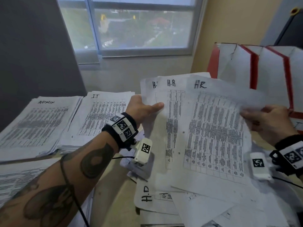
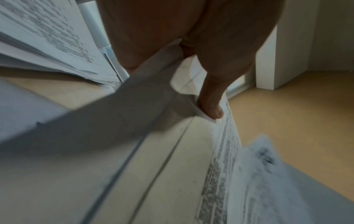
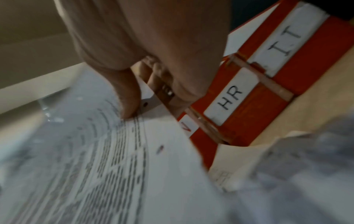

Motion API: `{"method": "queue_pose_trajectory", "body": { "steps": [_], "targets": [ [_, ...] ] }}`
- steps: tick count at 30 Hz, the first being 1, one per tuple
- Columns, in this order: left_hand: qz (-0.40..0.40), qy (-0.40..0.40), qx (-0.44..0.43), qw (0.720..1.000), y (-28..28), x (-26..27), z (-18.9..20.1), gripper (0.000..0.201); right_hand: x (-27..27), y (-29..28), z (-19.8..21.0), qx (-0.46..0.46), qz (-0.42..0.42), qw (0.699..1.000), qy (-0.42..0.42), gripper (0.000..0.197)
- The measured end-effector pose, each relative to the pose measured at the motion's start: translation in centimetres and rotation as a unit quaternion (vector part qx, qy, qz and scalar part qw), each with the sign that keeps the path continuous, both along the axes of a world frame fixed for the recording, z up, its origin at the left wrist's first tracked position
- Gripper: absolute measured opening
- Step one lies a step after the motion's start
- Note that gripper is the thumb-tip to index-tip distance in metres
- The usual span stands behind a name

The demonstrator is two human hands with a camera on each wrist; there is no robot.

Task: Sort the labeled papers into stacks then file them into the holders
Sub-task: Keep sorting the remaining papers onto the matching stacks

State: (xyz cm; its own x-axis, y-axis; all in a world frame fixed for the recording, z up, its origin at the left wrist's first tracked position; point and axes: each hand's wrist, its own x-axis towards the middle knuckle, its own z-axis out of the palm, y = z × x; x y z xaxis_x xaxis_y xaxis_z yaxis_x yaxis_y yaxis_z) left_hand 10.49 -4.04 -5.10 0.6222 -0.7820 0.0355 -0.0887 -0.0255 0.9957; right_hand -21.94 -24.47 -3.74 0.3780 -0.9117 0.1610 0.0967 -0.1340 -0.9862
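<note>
Loose sheets (image 1: 193, 208) lie nearest, under my fan of HR papers (image 1: 211, 128). My left hand (image 1: 142, 107) pinches the fan's left edge, my right hand (image 1: 268, 122) its right edge. Beyond the fan stand the red holders (image 1: 254, 69); left of it, the IT stack (image 1: 98, 115) and ADMIN stack (image 1: 37, 122)

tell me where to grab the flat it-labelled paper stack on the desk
Grip the white IT-labelled paper stack by its near short edge, coming from the front. It lies flat with the ADMIN stack tight against its left.
</note>
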Motion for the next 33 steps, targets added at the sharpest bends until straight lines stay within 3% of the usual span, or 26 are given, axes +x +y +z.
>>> {"method": "queue_pose_trajectory", "body": {
  "steps": [2,4,8,12,15,21,23,26,28,33],
  "targets": [
    [0.011,0.007,0.007,1.0,0.1,0.4,-0.1,0.054,-1.0,-0.1,0.1,0.022,0.032,0.999,-0.024,0.028],
    [0.003,0.018,-0.002,1.0,0.3,0.4,-0.2,0.047,-1.3,0.0,0.0,0.042,0.058,0.997,-0.043,0.023],
    [-0.049,0.049,-0.03,0.997,0.1,-1.0,0.1,0.052,0.1,0.2,-0.2,0.047,0.054,0.997,-0.009,0.017],
    [-0.086,0.058,-0.044,0.994,0.2,-2.4,0.6,0.044,1.8,0.6,-0.3,0.111,0.095,0.988,0.043,0.045],
    [-0.081,0.053,-0.054,0.994,0.4,-2.3,0.5,0.039,1.9,0.5,-0.5,0.121,0.101,0.987,0.041,0.049],
    [-0.059,0.03,-0.031,0.997,0.9,-1.2,0.1,0.022,0.9,1.1,0.2,0.086,0.073,0.994,-0.008,0.024],
    [-0.069,0.028,-0.042,0.996,1.0,-1.8,0.5,0.033,1.0,1.4,0.7,0.083,0.096,0.992,-0.011,0.032],
    [-0.069,0.021,-0.051,0.996,0.6,-2.5,0.9,0.046,2.0,1.7,1.2,0.042,0.06,0.997,0.024,0.017],
    [-0.055,0.023,-0.055,0.997,0.3,-2.5,0.9,0.046,2.2,1.5,1.3,0.038,0.033,0.999,0.003,0.019],
    [-0.026,0.042,-0.051,0.997,0.5,-1.4,0.5,0.017,0.7,0.9,0.7,0.051,0.081,0.995,-0.031,0.04]
  ]
}}
